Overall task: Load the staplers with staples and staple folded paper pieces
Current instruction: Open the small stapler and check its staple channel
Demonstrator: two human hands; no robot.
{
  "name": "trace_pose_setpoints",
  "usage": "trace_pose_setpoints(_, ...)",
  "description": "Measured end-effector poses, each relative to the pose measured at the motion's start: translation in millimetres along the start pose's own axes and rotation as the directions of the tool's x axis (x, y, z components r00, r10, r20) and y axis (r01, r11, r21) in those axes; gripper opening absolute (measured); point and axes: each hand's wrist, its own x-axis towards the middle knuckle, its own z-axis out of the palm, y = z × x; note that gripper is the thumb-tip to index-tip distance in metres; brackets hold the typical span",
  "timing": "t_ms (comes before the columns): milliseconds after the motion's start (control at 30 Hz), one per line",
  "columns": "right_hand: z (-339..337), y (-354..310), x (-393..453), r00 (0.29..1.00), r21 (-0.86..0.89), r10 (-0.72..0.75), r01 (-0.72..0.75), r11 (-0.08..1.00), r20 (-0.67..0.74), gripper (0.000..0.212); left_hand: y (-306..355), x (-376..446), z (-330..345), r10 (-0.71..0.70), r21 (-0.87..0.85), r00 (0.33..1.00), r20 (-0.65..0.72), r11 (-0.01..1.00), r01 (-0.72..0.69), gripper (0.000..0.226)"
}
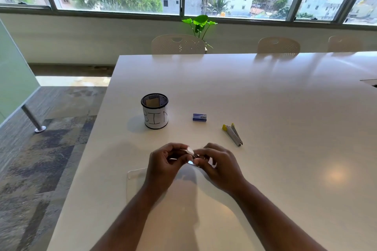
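Fingers: both the left hand point(163, 161) and right hand point(220, 164) pinch a small white stapler point(190, 155) between them.
Axis: stapler lies left-right.
Spare: yellow-tipped grey stapler point(232, 134), far right, open, nearer right hand.

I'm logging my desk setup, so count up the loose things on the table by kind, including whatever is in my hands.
Mesh cup labelled BIN: 1
Blue staple box: 1
Yellow-tipped stapler lying open: 1
Small stapler held in both hands: 1
Clear sheet under the hands: 1
Total: 5
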Motion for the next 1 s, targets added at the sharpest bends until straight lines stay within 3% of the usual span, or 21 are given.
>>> trace_pose_setpoints(133,1.9,2.1,-1.0,1.000,-0.039,0.005,-0.006,0.999,-0.031,0.013,2.5,-1.2,-0.6,0.000,0.010,1.000,0.025,1.000,0.000,0.029)
trace_pose_setpoints(300,2.8,-0.7,-1.4,0.999,-0.112,-0.014,0.009,0.994,-0.039,0.033,1.7,-0.8,1.7,-0.001,0.044,1.000,0.011,0.999,0.000,0.029)
trace_pose_setpoints(433,5.5,2.8,-2.6,1.000,-0.146,0.009,-0.010,0.989,-0.011,0.026,2.8,-0.3,5.6,0.012,0.046,1.000,-0.009,0.999,-0.011,0.028)
trace_pose_setpoints(767,5.2,-1.7,-4.0,0.999,-0.191,0.031,-0.025,0.981,0.028,0.032,0.8,-1.3,8.8,0.108,0.145,0.994,-0.031,0.984,-0.102,0.029)
trace_pose_setpoints(1000,6.0,-1.2,-4.4,0.998,-0.146,0.037,-0.030,0.989,0.050,0.018,1.5,-1.9,9.1,0.149,0.163,0.988,-0.041,0.977,-0.140,0.033)
